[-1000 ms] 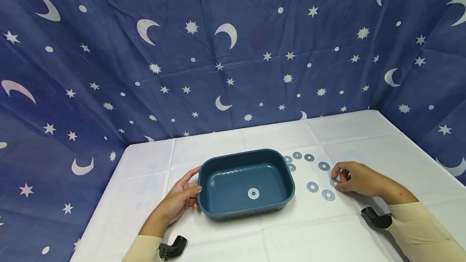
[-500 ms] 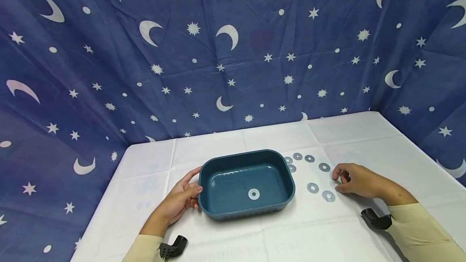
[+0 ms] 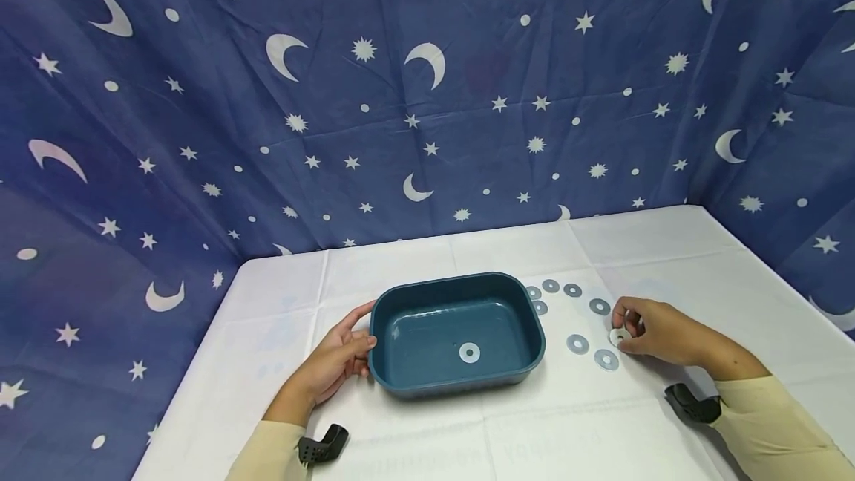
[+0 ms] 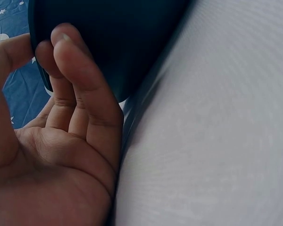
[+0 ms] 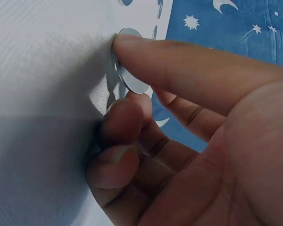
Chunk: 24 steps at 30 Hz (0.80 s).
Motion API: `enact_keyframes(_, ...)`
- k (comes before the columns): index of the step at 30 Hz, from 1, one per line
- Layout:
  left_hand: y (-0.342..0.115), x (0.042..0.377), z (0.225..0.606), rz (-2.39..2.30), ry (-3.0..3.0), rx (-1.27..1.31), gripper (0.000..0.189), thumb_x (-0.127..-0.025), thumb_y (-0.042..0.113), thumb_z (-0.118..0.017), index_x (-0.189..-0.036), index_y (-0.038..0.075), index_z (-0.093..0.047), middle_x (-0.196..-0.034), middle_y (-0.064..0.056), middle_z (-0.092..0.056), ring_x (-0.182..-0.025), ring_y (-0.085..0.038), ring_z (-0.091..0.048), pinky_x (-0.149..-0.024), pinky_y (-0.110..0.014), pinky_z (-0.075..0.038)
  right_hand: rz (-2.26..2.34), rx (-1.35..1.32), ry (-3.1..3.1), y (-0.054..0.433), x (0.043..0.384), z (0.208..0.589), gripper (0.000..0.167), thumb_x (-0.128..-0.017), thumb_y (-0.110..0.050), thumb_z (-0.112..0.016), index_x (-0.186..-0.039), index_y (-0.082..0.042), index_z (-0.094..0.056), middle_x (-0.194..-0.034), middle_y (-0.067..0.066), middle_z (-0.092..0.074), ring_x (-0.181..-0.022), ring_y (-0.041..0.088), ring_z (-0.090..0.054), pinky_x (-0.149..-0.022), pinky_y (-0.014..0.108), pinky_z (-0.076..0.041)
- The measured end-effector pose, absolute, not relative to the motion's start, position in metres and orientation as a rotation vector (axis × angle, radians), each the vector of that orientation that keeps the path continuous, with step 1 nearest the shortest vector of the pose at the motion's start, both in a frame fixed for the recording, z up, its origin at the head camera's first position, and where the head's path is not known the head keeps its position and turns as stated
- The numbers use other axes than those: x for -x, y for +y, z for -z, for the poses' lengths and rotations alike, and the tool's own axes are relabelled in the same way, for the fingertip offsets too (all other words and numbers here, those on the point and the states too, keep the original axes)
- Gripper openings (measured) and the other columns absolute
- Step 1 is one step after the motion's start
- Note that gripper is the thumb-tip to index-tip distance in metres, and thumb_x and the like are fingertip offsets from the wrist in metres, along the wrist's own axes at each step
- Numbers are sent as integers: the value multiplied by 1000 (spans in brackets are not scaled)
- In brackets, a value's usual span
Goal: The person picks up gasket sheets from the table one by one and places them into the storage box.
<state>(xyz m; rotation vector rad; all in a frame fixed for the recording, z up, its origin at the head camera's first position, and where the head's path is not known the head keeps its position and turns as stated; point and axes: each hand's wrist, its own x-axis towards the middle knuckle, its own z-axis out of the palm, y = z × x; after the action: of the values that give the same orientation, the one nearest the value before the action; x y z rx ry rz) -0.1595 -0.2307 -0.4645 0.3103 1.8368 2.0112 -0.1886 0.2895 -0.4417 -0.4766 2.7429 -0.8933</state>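
A dark teal rectangular plastic tub (image 3: 427, 388) stands on the white cloth, one flat metal washer (image 3: 470, 352) lying inside it. My left hand (image 3: 332, 366) holds the tub's left end, thumb at the rim and curled fingers against the outer wall; the left wrist view shows those fingers (image 4: 87, 80) close up. To the right of the tub, my right hand (image 3: 661, 331) pinches another washer (image 3: 617, 335) by its edge between thumb and fingers. In the right wrist view that washer (image 5: 136, 81) is tilted up from the cloth; the fingers partly cover it.
Several more washers lie spread between the tub and my right hand, among them a near washer (image 3: 606, 359), a middle washer (image 3: 577, 344) and a far washer (image 3: 572, 290). A blue curtain (image 3: 427, 95) with moons and stars closes off the back and sides of the table (image 3: 414, 440).
The washer at my right fingertips, earlier flat on the cloth, has tilted up in the pinch. My left hand stays at the tub. The head view has shifted slightly.
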Motion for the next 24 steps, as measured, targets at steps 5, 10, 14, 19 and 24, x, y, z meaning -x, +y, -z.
enact_keyframes(5,-229,162,463,-2012,1844,-304,71,-101,8,-54,-160,15,-14,-89,4,-64,-64,-7,-60,-57,-20,-52,914,502,2729,291,188,441,28,-80,-4,-78,-97,-10,-55,-77,0,-46,-70,10,-47,-59,23,-38)
enact_keyframes(10,-229,160,462,-2021,1839,-287,71,-101,7,-53,-160,15,-14,-89,3,-64,-63,-7,-60,-56,-20,-52,960,517,2688,290,189,440,24,-84,-3,-74,-98,-8,-56,-77,0,-47,-69,10,-49,-59,23,-40)
enact_keyframes(14,-229,158,461,-2026,1840,-284,71,-100,7,-53,-160,15,-14,-87,4,-64,-63,-7,-60,-56,-20,-52,990,535,2663,288,190,439,21,-84,-1,-72,-98,-7,-57,-75,-1,-47,-69,9,-48,-60,23,-40)
enact_keyframes(19,-230,158,461,-2020,1841,-288,71,-100,8,-53,-160,15,-14,-86,5,-63,-62,-7,-59,-56,-20,-52,1054,555,2614,288,191,437,18,-85,0,-71,-97,-6,-59,-74,-1,-46,-68,7,-47,-58,23,-40)
enact_keyframes(24,-229,158,461,-2020,1842,-287,71,-101,8,-53,-160,16,-14,-88,5,-64,-63,-7,-60,-56,-20,-52,1095,588,2589,288,190,436,17,-86,0,-70,-98,-4,-58,-74,-1,-46,-67,6,-46,-57,23,-39)
